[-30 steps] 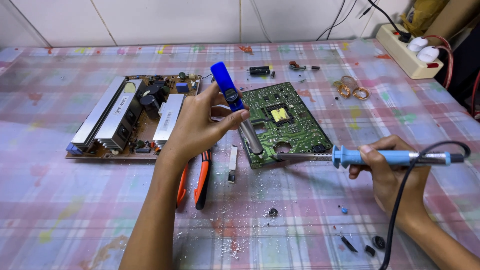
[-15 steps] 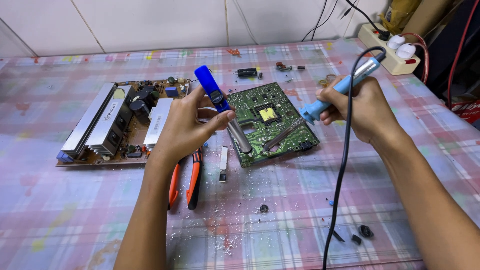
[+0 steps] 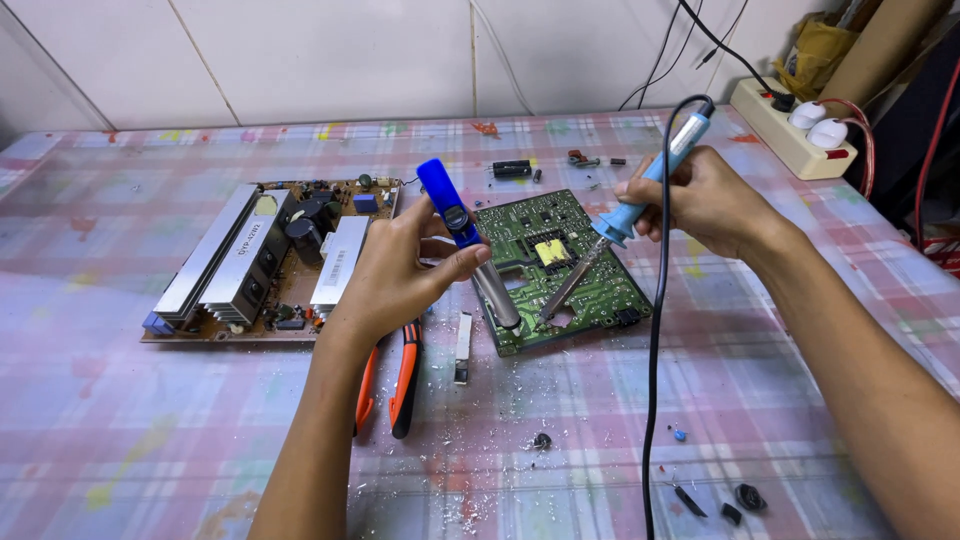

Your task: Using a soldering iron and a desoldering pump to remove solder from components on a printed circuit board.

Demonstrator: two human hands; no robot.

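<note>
My left hand grips a blue desoldering pump, its metal barrel slanting down onto the near left edge of a green circuit board. My right hand holds a light-blue soldering iron by its handle. The iron's tip touches the board near its front edge, close to the pump's nozzle. A black cord hangs from the iron's rear and runs down across the table toward me.
A larger brown power board with silver heat sinks lies to the left. Orange-handled pliers rest by my left wrist. A white power strip sits back right. Small loose parts and solder debris dot the plaid tablecloth.
My right hand has swung the soldering iron from lying flat at the right to an upright tilt, bringing its tip onto the green board. The left hand and pump have stayed put.
</note>
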